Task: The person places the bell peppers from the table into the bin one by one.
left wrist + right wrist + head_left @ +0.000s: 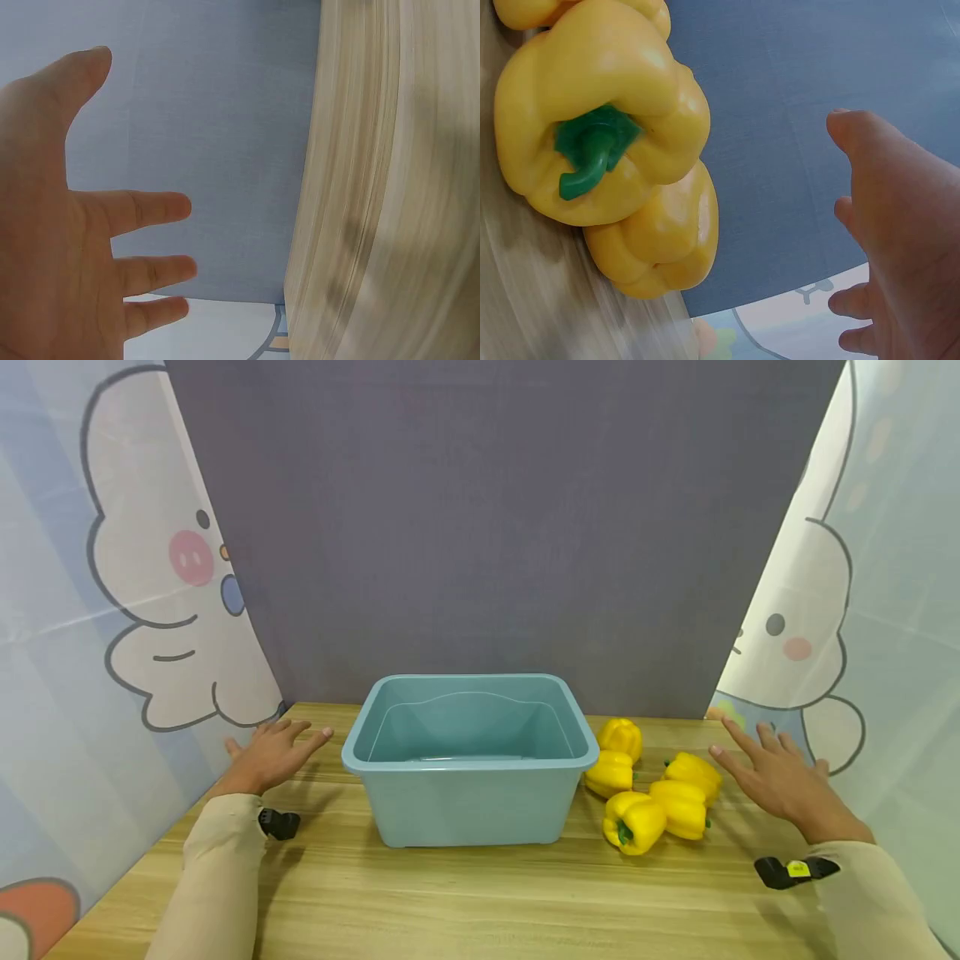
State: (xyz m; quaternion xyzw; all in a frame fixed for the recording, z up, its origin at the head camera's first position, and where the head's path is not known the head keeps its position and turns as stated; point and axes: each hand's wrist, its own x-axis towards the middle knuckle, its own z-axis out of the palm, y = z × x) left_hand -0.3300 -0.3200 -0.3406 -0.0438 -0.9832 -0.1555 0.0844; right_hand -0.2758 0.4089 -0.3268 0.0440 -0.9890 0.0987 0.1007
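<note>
A light blue plastic tub (472, 806) stands on the wooden table, and no item shows inside it. To its right lie several yellow bell peppers (678, 808) with green stems, close together. My left hand (272, 758) hovers left of the tub, fingers spread and holding nothing. On the other side, my right hand (783, 781) is held just right of the peppers, also spread and touching nothing. In the right wrist view a yellow pepper (656, 67) with a curved green stem fills the left side, apart from my fingers.
The wooden table (480, 902) runs up to a dark grey panel (480, 527) behind the tub. Curtains with cartoon figures hang at the left (45, 652) and right (907, 610). A small black camera sits on each wrist.
</note>
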